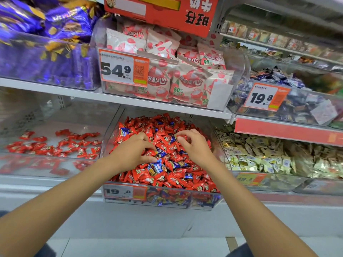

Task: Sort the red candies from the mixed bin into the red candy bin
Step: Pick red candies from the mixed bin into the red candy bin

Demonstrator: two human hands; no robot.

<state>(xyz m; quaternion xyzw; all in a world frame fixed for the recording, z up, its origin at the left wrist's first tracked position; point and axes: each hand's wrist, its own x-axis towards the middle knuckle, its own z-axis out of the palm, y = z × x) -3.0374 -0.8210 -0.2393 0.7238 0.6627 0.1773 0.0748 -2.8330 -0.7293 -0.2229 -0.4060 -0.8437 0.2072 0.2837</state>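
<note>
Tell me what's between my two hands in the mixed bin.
Head view: heaped red candies and a few blue candies lie between the left hand and right hand.

A shop: shelved candy bins [163,199] with price tags [123,68].

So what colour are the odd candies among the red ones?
Blue foil-wrapped candies, best seen in the head view.

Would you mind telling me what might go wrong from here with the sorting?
Blue candies lie among the red candies right against the left hand, so a scoop may carry one into the red candy bin. The mixed bin is heaped close to its front wall; digging may push candies over it. The right hand seems to have only a fingertip grip on one, which might slip on the way across.
</note>
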